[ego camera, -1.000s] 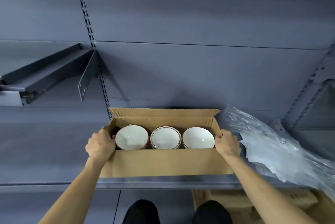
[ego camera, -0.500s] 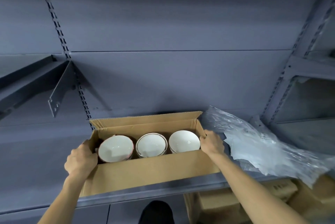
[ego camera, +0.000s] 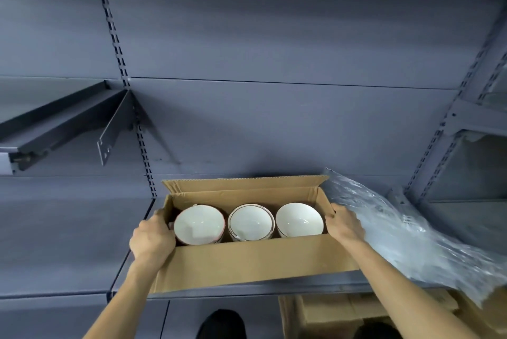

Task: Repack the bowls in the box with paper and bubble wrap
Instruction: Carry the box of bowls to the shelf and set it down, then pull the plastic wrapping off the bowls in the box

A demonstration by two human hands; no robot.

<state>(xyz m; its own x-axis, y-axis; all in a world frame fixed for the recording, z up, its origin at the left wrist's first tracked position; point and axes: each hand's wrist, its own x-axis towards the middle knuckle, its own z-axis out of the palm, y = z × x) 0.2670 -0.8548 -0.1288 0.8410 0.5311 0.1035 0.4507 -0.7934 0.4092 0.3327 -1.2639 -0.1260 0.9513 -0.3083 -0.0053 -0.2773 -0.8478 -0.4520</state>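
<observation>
While the box (ego camera: 247,259) sits on the shelf (ego camera: 68,242) with three bowls (ego camera: 248,222) inside, I see my left hand (ego camera: 152,240) gripping its nine o'clock end, my right hand (ego camera: 344,224) gripping three o'clock, bubble wrap (ego camera: 411,231) just beyond.

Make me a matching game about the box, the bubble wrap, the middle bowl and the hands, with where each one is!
Things:
1. box
2. bubble wrap
3. middle bowl
4. hands: left, right

Places:
A. between two other bowls
B. on the shelf edge
C. gripping the box ends
D. right of the box

Pairs: 1-B, 2-D, 3-A, 4-C
</observation>
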